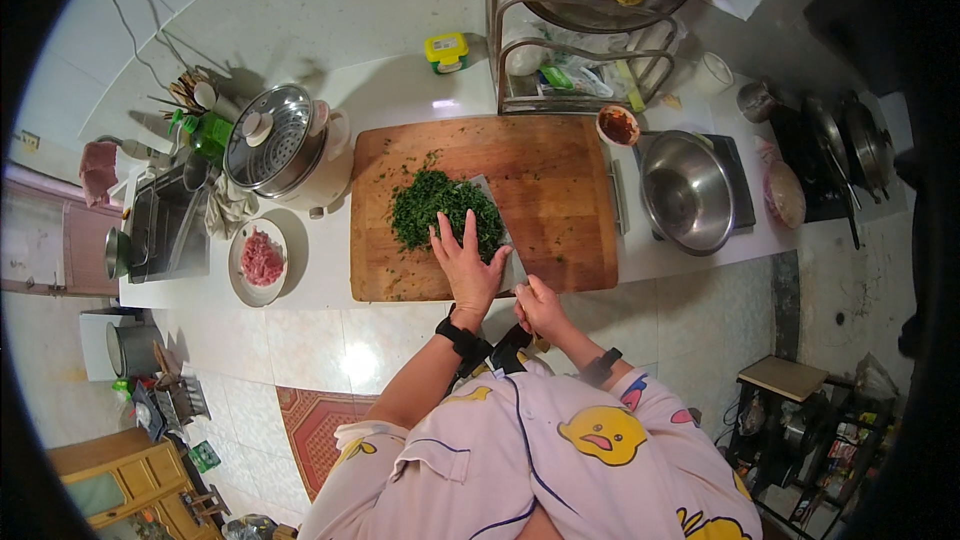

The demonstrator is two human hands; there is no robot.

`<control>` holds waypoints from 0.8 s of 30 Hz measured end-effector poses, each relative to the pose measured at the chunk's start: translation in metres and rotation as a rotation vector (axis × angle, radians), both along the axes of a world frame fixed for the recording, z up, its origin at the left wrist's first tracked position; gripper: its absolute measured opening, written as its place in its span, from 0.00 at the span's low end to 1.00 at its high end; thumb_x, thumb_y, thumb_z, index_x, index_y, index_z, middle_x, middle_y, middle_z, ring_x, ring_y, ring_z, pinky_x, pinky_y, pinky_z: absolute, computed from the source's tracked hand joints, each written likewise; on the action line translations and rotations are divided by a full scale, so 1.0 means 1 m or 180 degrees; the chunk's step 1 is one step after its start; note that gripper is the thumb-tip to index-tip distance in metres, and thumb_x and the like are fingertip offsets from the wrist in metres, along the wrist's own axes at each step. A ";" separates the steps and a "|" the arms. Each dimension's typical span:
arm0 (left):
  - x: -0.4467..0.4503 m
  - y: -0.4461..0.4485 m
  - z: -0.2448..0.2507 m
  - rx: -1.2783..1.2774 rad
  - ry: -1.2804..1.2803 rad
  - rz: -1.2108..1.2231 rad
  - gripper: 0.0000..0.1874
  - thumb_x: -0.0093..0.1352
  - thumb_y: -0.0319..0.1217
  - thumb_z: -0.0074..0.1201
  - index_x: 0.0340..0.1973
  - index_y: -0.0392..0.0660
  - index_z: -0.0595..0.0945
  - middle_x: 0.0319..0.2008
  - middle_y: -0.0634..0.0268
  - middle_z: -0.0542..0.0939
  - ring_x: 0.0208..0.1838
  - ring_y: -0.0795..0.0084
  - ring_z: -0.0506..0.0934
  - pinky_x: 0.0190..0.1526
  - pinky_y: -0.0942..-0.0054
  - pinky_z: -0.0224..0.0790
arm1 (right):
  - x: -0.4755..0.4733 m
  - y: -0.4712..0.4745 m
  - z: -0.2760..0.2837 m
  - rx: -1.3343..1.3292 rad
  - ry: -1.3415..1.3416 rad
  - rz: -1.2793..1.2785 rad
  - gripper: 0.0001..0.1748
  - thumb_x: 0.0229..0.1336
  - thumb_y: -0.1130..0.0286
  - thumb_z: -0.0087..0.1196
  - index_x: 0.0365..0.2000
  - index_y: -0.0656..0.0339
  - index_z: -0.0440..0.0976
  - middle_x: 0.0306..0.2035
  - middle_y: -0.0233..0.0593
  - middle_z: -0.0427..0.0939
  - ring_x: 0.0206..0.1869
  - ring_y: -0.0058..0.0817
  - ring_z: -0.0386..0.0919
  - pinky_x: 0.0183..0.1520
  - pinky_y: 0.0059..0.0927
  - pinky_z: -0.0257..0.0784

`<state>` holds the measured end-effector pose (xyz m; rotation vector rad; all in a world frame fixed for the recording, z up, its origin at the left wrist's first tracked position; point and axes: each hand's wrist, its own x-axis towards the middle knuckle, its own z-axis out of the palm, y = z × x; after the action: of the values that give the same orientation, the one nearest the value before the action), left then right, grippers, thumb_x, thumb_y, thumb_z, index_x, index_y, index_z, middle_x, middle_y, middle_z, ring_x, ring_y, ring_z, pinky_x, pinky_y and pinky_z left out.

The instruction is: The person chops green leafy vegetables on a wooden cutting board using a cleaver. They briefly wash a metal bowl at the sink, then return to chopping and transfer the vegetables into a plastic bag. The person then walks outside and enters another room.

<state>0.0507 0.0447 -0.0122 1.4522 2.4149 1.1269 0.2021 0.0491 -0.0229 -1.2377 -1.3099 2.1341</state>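
A mound of finely chopped green leaves (427, 206) lies left of centre on a wooden cutting board (562, 195), with loose bits scattered around it. My left hand (469, 262) rests on the near right part of the mound, fingers spread and pointing away from me. At the board's near edge, my right hand (541, 307) grips the handle of a kitchen knife (514, 270). Its broad blade lies along the right side of the leaves, partly hidden by them and by my left hand.
Left stand a plate of raw minced meat (262, 259), a lidded electric steamer pot (277, 146) and a sink (161, 217). To the right are a steel bowl (688, 191) and a small bowl of red sauce (618, 125). A metal rack (585, 45) rises behind the board.
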 end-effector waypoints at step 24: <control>0.006 0.013 -0.007 -0.0035 0.0373 -0.0237 0.42 0.56 0.44 0.67 0.65 0.53 0.66 0.71 0.46 0.49 0.70 0.37 0.48 0.68 0.45 0.41 | 0.005 0.000 -0.005 0.0009 0.0151 -0.0267 0.13 0.66 0.60 0.44 0.32 0.58 0.60 0.15 0.29 0.64 0.12 0.18 0.62 0.13 0.24 0.59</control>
<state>0.0562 0.0575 -0.0195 1.6338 2.4152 1.0390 0.2067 0.0492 -0.0281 -1.2117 -1.2193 2.0895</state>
